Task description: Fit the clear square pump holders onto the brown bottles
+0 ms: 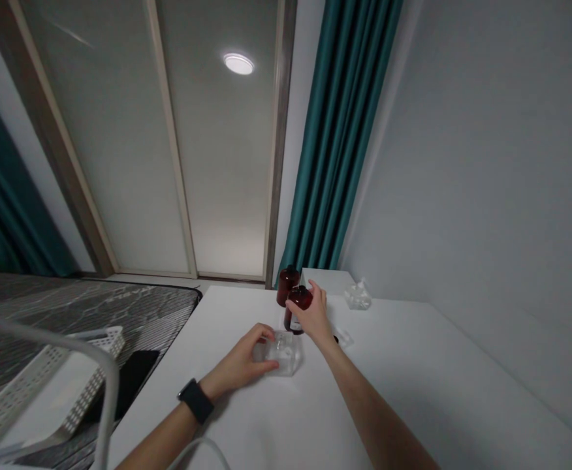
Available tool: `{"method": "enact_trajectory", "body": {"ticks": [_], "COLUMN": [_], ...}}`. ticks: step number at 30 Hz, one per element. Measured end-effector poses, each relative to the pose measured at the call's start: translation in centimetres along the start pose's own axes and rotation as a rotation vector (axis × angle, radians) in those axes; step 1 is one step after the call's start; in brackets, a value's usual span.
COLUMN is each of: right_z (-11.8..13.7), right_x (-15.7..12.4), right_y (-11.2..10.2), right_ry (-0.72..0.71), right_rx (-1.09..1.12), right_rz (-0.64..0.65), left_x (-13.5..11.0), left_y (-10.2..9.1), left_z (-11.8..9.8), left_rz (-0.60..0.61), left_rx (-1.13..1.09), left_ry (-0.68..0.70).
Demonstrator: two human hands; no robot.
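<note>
While your right hand [314, 316] holds the dark amber bottle [300, 298], fingers spread across its shoulder, your left hand [239, 362] cups a clear square glass jar [286, 359], fingers close together on its top, on the white tabletop [388, 365]; hold both grips steady

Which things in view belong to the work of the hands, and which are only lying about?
In use:
left hand, around a clear square container
right hand, gripping a dark red bottle

Lying about:
second dark red bottle
clear pump bottle
white perforated basket
</note>
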State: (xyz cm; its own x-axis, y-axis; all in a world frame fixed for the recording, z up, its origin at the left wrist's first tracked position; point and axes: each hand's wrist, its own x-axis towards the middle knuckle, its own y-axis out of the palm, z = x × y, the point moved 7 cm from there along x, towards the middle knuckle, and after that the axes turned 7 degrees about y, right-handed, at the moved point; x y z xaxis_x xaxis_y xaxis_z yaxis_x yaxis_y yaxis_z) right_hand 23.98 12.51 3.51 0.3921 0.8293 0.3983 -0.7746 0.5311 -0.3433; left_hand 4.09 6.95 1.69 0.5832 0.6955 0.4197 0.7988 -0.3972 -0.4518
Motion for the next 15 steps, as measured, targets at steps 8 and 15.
{"method": "enact_trajectory", "body": {"ticks": [8, 15], "right_z": [-1.1, -0.6], "right_x": [0.0, -1.5], "right_y": [0.6, -1.4], "right_ry": [0.032, -0.002], "right_rx": [0.102, 0.202], "right_rz": [0.089, 0.315], "left_x": [0.1, 0.1], "left_y": [-0.3, -1.0], "left_z": [0.1, 0.5], "left_rz": [-0.022, -0.066], "left_rx": [0.004, 0.010], "left_ry": [0.006, -0.002]}}
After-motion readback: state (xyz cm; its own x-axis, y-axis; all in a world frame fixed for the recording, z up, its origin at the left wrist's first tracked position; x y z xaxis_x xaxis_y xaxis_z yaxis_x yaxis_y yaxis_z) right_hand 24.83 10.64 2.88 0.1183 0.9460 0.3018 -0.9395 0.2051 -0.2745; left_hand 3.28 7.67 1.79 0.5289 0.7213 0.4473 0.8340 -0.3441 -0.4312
